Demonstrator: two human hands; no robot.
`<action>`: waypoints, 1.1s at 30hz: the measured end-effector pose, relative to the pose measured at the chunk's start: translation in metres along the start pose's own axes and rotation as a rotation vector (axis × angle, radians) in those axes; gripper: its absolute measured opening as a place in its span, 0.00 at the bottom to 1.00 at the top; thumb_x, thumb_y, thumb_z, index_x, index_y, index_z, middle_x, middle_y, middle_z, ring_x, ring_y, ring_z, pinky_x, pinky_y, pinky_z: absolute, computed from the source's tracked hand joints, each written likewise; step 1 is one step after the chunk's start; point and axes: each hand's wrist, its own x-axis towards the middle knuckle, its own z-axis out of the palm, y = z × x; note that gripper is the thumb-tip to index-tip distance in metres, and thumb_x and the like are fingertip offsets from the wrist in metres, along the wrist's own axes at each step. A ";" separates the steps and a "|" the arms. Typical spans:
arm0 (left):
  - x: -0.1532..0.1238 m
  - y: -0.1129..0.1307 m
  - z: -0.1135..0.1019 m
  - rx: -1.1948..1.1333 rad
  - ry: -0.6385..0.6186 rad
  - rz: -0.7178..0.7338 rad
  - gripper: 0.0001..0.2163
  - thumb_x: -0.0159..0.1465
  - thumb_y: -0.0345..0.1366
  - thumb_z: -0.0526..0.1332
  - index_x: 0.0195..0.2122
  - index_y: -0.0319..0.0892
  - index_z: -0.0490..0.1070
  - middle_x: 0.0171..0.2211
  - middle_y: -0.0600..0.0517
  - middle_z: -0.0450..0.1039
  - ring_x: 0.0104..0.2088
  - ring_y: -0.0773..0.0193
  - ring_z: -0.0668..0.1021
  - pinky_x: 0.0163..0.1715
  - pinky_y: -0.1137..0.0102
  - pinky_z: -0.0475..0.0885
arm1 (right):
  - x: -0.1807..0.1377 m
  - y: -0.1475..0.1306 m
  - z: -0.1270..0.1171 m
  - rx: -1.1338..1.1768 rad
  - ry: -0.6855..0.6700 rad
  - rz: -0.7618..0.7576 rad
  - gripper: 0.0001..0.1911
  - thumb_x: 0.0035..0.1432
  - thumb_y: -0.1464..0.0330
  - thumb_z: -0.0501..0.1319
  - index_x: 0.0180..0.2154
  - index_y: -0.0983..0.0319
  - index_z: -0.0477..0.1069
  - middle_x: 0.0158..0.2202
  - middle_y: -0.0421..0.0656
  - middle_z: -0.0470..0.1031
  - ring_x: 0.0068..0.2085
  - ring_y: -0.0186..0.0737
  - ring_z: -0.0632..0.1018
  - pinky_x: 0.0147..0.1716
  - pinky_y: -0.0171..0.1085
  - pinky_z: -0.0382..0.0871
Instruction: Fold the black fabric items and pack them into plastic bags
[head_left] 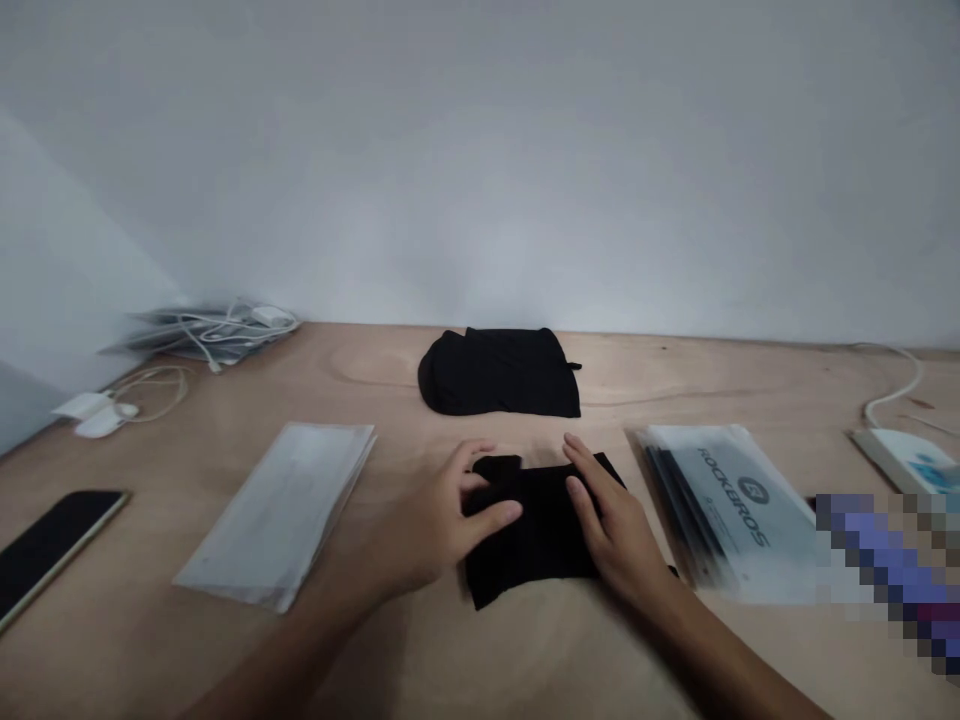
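A piece of black fabric (551, 520) lies on the table in front of me, and its exact kind cannot be made out. At its left end my left hand (450, 510) grips a folded-over part between thumb and fingers. My right hand (611, 520) rests on the right side of the fabric with fingers stretched out. Beyond both hands lies a second black fabric item (501, 372), folded flat, with a rounded left end and a small loop on its right edge.
Clear plastic sleeves (277, 510) lie to the left; ROCKBROS-printed packets (731, 500) are stacked to the right. A phone (56, 540) is at far left, with white cables (225, 330) behind. A white power strip (911, 460) sits at right, near a pixelated patch. A wall (480, 170) bounds the back.
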 end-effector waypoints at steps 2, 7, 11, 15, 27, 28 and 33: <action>0.009 -0.005 0.016 -0.090 -0.108 0.066 0.24 0.68 0.41 0.61 0.63 0.45 0.59 0.44 0.47 0.81 0.45 0.55 0.83 0.48 0.57 0.76 | -0.004 0.001 -0.007 -0.019 0.017 -0.010 0.25 0.73 0.62 0.53 0.68 0.56 0.61 0.66 0.49 0.67 0.66 0.52 0.69 0.63 0.58 0.67; 0.029 -0.028 0.014 0.328 0.098 0.386 0.09 0.67 0.32 0.58 0.46 0.44 0.76 0.50 0.46 0.76 0.50 0.54 0.79 0.52 0.56 0.75 | -0.018 0.000 -0.007 -0.119 -0.073 -0.240 0.21 0.70 0.66 0.58 0.62 0.58 0.68 0.63 0.50 0.71 0.65 0.52 0.71 0.64 0.59 0.65; 0.024 -0.047 0.005 0.688 0.123 0.514 0.12 0.65 0.30 0.61 0.48 0.45 0.77 0.52 0.44 0.71 0.54 0.50 0.75 0.55 0.53 0.72 | -0.025 -0.001 -0.002 -0.262 -0.216 -0.388 0.15 0.69 0.71 0.56 0.53 0.62 0.76 0.62 0.51 0.72 0.65 0.53 0.69 0.63 0.60 0.66; -0.007 -0.062 0.015 0.717 0.185 0.420 0.12 0.65 0.31 0.60 0.48 0.43 0.75 0.47 0.45 0.70 0.47 0.52 0.78 0.48 0.56 0.77 | -0.030 -0.013 -0.013 -0.325 -0.249 -0.474 0.15 0.69 0.73 0.56 0.52 0.64 0.77 0.65 0.53 0.68 0.67 0.54 0.66 0.64 0.61 0.63; -0.070 -0.068 0.023 0.696 0.085 0.525 0.27 0.60 0.35 0.70 0.61 0.51 0.68 0.62 0.41 0.67 0.57 0.44 0.76 0.50 0.54 0.79 | -0.047 -0.020 -0.031 -0.147 -0.674 -0.491 0.28 0.60 0.71 0.61 0.63 0.64 0.68 0.67 0.50 0.63 0.69 0.48 0.62 0.67 0.52 0.57; -0.068 -0.067 0.020 0.733 0.067 0.637 0.27 0.60 0.32 0.70 0.61 0.51 0.68 0.64 0.40 0.64 0.60 0.43 0.73 0.53 0.51 0.77 | -0.047 -0.019 -0.032 -0.114 -0.664 -0.476 0.28 0.61 0.72 0.59 0.63 0.65 0.67 0.68 0.50 0.64 0.70 0.47 0.61 0.68 0.52 0.56; -0.048 -0.062 0.018 0.772 0.064 0.825 0.16 0.68 0.25 0.56 0.54 0.48 0.72 0.52 0.47 0.77 0.52 0.55 0.78 0.51 0.61 0.77 | -0.052 -0.013 -0.032 -0.075 -0.607 -0.563 0.32 0.65 0.63 0.63 0.66 0.66 0.61 0.67 0.53 0.64 0.70 0.51 0.59 0.68 0.56 0.53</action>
